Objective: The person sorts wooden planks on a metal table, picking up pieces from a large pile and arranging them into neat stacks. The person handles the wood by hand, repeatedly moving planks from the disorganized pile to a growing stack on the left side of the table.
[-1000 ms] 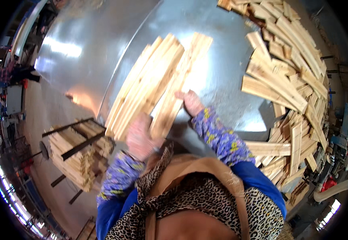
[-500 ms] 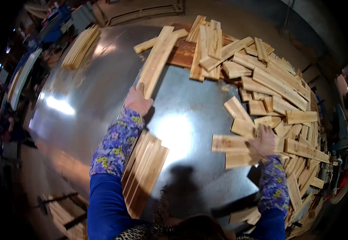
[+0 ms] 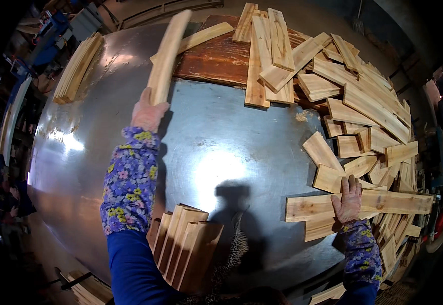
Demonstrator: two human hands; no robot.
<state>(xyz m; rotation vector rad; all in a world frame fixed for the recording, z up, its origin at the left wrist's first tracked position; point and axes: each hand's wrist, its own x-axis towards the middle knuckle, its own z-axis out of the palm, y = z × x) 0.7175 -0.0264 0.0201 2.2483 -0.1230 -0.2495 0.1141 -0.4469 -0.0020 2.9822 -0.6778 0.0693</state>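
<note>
My left hand [image 3: 149,113] is closed around the near end of a long pale wooden board [image 3: 168,56]. The board points away from me over the left part of the metal table [image 3: 196,132] and looks slightly blurred. On the right, my right hand [image 3: 348,202] lies with fingers stretched out across a long knotty board [image 3: 399,202], touching it. A shorter board [image 3: 320,227] sticks out just below that one. Beyond the fingertips, another short board [image 3: 328,179] lies at an angle. Both forearms wear flowered sleeve covers.
A big jumbled heap of boards [image 3: 374,109] covers the table's right side. Several boards stand stacked close to me [image 3: 196,254]. Another neat stack [image 3: 79,68] sits far left. One loose board [image 3: 206,36] lies across a reddish-brown panel [image 3: 211,63] at the back.
My left hand has moved left and away with the long board, whose far end swung left. My right hand stays over the boards, and the long board beneath it now shows more fully.
</note>
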